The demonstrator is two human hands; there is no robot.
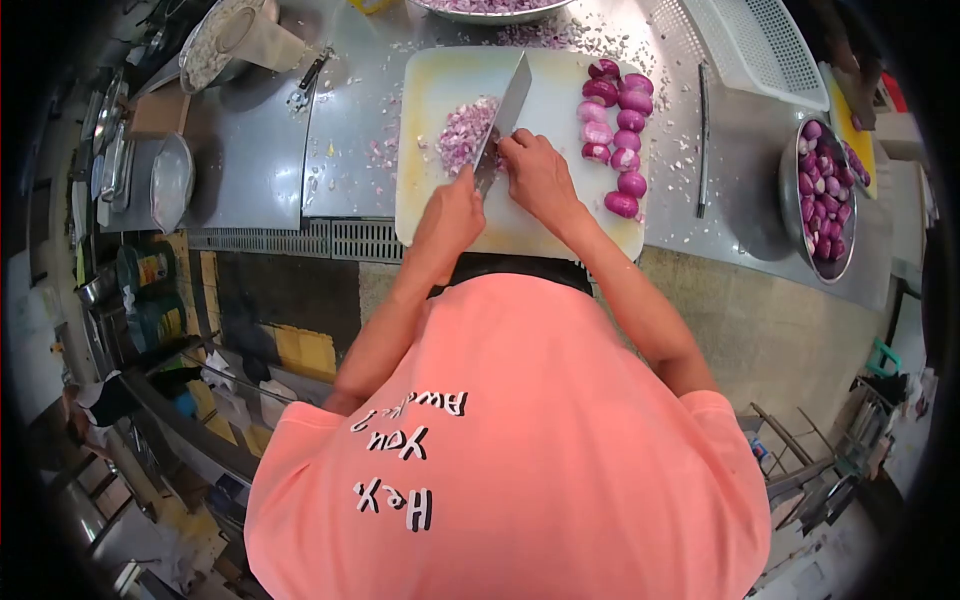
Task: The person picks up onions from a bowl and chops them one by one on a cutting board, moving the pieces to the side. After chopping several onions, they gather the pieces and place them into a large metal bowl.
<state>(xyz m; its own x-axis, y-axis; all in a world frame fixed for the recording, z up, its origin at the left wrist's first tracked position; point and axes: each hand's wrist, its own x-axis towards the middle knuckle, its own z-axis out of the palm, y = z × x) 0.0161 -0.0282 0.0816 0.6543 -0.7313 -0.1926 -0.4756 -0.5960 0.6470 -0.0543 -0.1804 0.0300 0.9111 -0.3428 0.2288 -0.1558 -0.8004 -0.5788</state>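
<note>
My left hand (452, 222) is closed round the handle of a kitchen knife (514, 95), whose broad blade points away from me over a white cutting board (425, 85). Close against the blade's right side, my right hand (538, 175) has its fingers bent and pressed together; what they hold is hidden. Left of the blade lies a heap of chopped red onion (466, 130). Peeled red onions (630, 120) and onion halves (596, 132) stand in two rows along the board's right side.
A bowl of peeled red onions (826, 205) stands at the right, near a white perforated basket (765, 50). A bowl of chopped onion (490, 8) is at the back. At the left are a bowl with a plastic jug (262, 40), another knife (315, 68) and an oval dish (172, 182). A steel rod (703, 140) lies right of the board.
</note>
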